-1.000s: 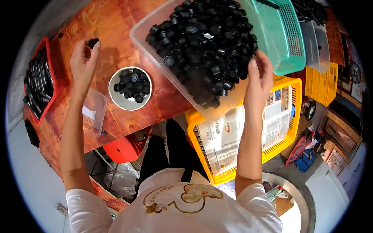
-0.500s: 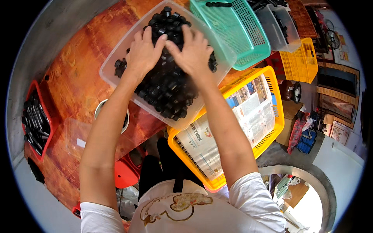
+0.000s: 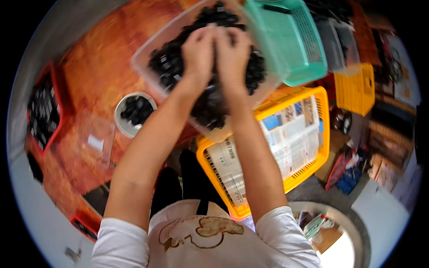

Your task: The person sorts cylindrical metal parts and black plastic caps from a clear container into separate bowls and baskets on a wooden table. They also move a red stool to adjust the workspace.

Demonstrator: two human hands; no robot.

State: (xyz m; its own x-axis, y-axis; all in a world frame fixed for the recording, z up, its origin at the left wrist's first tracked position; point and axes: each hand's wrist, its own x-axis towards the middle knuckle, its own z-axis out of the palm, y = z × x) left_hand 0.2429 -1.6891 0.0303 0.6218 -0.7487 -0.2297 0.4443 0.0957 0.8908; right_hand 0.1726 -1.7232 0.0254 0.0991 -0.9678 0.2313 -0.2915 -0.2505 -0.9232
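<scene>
A translucent plastic bin (image 3: 156, 77) holds a heap of small black cap-like pieces (image 3: 167, 67). Over the heap, my left hand (image 3: 199, 51) and my right hand (image 3: 232, 51) are drawn side by side, their fingertips close together at the far end. Both look closed, with the fingers curled inward and downward. Motion blurs them, and whatever they may hold is hidden beneath. Left of my left forearm, a white round bowl (image 3: 120, 123) contains more black pieces (image 3: 136, 109).
A yellow basket (image 3: 325, 134) lined with newspaper stands beside my right forearm. Beyond the bin is a green basket (image 3: 313, 49), then a grey translucent bin (image 3: 333, 44) and another yellow basket (image 3: 355, 91). A red tray (image 3: 58, 96) of black parts and a clear lid (image 3: 96, 129) lie left.
My hands have come together from a spread position, and their fingers have curled in. The view has shifted, so the bin appears farther right and the bowl shows fully.
</scene>
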